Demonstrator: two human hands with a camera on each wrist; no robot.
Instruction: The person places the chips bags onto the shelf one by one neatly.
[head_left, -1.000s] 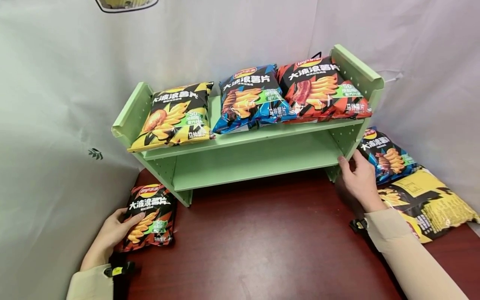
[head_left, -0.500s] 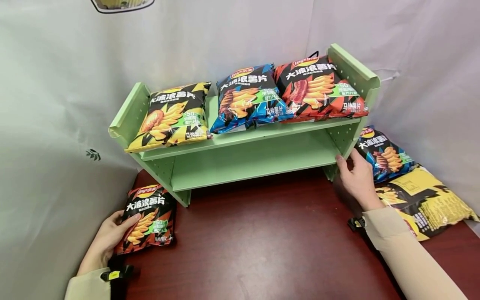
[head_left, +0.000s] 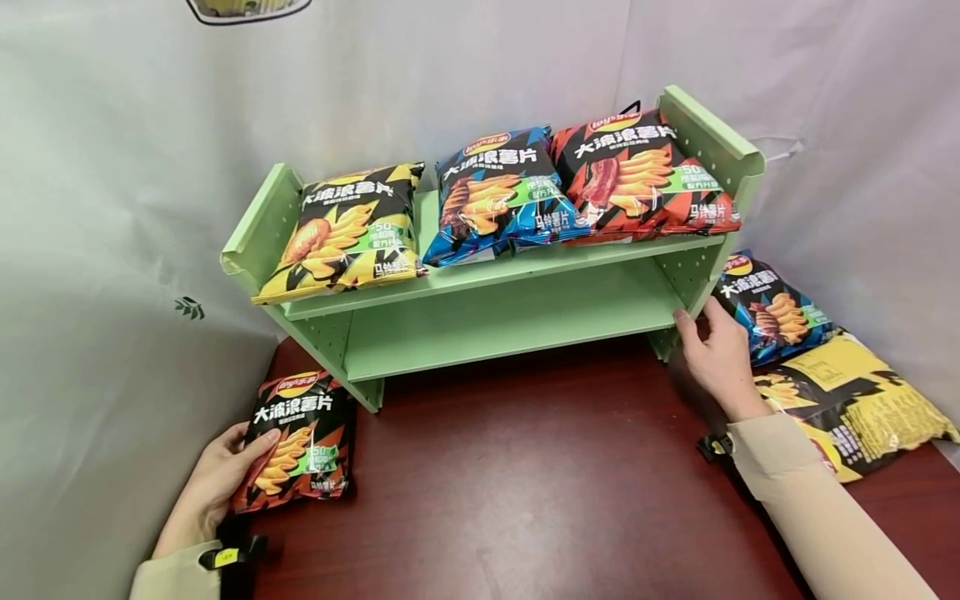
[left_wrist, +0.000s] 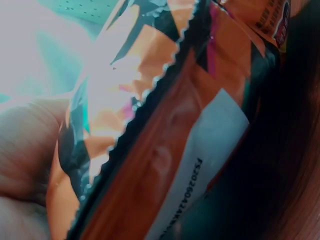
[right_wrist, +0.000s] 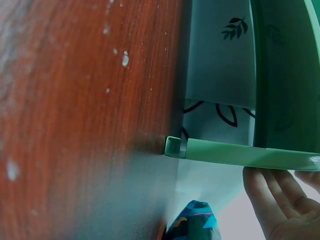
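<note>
At the left, my left hand (head_left: pixel 217 471) holds a red-and-black bag of potato chips (head_left: pixel 303 442) by its left side, thumb on the front. The left wrist view has the bag's crimped seam and back (left_wrist: pixel 175 110) close up; part of the hand (left_wrist: pixel 30 150) shows beside it. My right hand (head_left: pixel 716 354) grips the right side panel of a green two-tier shelf (head_left: pixel 480 321), thumb at the front edge. Seen from the right wrist, those fingers (right_wrist: pixel 270 195) touch the panel's outer face. Yellow (head_left: pixel 348 229), blue (head_left: pixel 498 196) and red (head_left: pixel 637 179) chip bags lie on the top tier.
Right of the shelf lie a blue chip bag (head_left: pixel 772 312) and a yellow one (head_left: pixel 855 400), back side up. The shelf stands on a dark red wooden table (head_left: pixel 525 492). Pale fabric walls (head_left: pixel 112 167) enclose the table at the back and sides.
The left thumb covers slightly less of the red chip bag's front than a second ago. My right hand stays on the shelf's side panel, and the shelf looks the same.
</note>
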